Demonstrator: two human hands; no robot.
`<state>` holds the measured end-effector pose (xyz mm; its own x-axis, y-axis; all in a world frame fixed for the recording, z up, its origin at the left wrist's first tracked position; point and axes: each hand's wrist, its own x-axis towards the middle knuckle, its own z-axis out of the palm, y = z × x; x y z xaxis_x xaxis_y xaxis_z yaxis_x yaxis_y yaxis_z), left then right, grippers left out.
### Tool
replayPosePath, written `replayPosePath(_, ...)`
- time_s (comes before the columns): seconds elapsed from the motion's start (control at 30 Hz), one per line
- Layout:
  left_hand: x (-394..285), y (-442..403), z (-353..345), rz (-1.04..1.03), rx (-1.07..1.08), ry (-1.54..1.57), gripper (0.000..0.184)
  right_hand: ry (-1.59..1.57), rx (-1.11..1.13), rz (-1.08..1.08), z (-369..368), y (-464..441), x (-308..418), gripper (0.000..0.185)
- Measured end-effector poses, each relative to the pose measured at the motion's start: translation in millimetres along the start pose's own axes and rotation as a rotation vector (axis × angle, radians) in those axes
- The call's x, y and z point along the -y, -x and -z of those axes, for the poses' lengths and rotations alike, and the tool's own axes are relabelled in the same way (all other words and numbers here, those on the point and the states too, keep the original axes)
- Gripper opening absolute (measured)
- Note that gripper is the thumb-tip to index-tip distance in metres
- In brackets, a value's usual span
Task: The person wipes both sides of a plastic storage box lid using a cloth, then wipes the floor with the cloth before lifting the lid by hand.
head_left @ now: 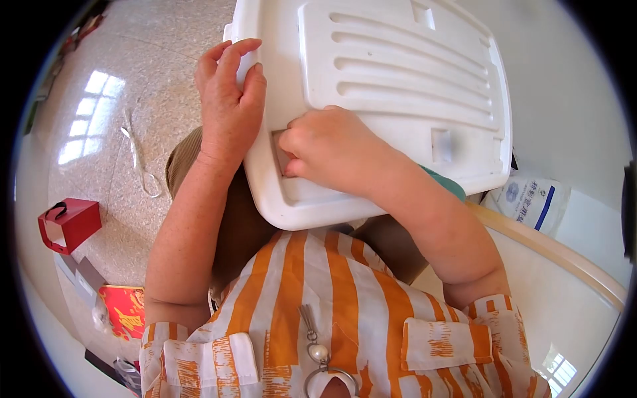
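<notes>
A large white plastic lid [398,99] with long grooves and small recesses lies in front of my body. At its left edge is my left hand [230,93], fingers bent and apart, with the thumb near the rim and nothing visible in the grasp. My right hand [325,146] is curled with its fingertips in a recess at the lid's near left corner. Whatever those fingers hold, if anything, is hidden. A bit of green [443,182] shows below the lid's near edge, behind my right forearm.
On the speckled floor at left are a white cord [138,159], a red box [74,224] with a black handle, and a red and yellow packet [125,310]. A printed white bag [531,202] lies at right beside a curved wooden edge [551,245].
</notes>
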<state>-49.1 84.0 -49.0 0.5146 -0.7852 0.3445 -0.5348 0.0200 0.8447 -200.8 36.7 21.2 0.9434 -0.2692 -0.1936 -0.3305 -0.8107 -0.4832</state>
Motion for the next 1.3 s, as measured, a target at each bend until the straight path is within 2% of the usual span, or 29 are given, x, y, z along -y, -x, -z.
replayPosePath(0.2,-2.9,-0.4,0.6,-0.014,0.002,-0.035,0.03,0.01,0.134,-0.072,10.1,-4.3,8.9,0.018)
replayPosePath(0.33,-4.8,-0.1,1.0,-0.02,0.001,-0.026,0.029,-0.011,0.102,-0.046,8.7,-3.2,7.9,0.017)
replayPosePath(0.63,-2.2,-1.3,-0.1,-0.011,0.0,0.012,0.03,0.169,-0.092,-0.015,-15.4,8.1,8.3,0.007)
replayPosePath(0.7,-2.8,0.0,0.4,-0.009,0.002,0.001,0.03,0.151,-0.4,-0.11,-27.1,10.8,5.7,0.007)
replayPosePath(0.73,-2.6,-0.2,0.4,-0.006,-0.005,0.012,0.029,0.152,-0.403,-0.1,-27.6,13.7,4.6,0.007)
replayPosePath(0.77,-2.1,0.5,1.2,0.002,-0.005,0.022,0.029,0.034,-0.402,-0.16,-26.6,21.6,4.8,0.007)
replayPosePath(0.8,-1.7,0.8,1.4,0.006,-0.002,0.018,0.029,-0.085,-0.397,-0.224,-26.8,28.4,6.5,0.015)
replayPosePath(0.83,-1.5,0.3,1.0,0.003,-0.006,0.019,0.029,-0.088,-0.393,-0.223,-28.0,32.2,9.6,0.015)
replayPosePath(0.9,-1.6,-0.2,1.4,-0.003,-0.012,0.019,0.029,-0.374,-0.555,-0.225,-30.1,38.7,15.5,0.03)
replayPosePath(0.93,-1.8,-0.2,1.8,0.0,-0.002,0.013,0.029,-0.374,-0.557,-0.223,-32.4,40.6,17.0,0.03)
replayPosePath(1.0,-3.8,-1.0,2.8,-0.001,0.002,0.007,0.029,-0.296,-0.457,-0.053,-41.1,40.6,16.6,0.047)
replayPosePath(1.07,-7.5,-0.4,3.1,0.0,0.0,-0.011,0.029,-0.259,-0.427,-0.014,-47.5,36.2,17.8,0.047)
replayPosePath(1.13,-5.9,-1.4,2.6,-0.003,-0.002,-0.002,0.029,-0.022,-0.483,0.009,-44.1,34.4,21.9,0.04)
replayPosePath(1.3,-4.9,-1.1,1.3,0.012,-0.002,0.025,0.028,0.052,-0.465,-0.019,-42.6,34.9,20.8,0.032)
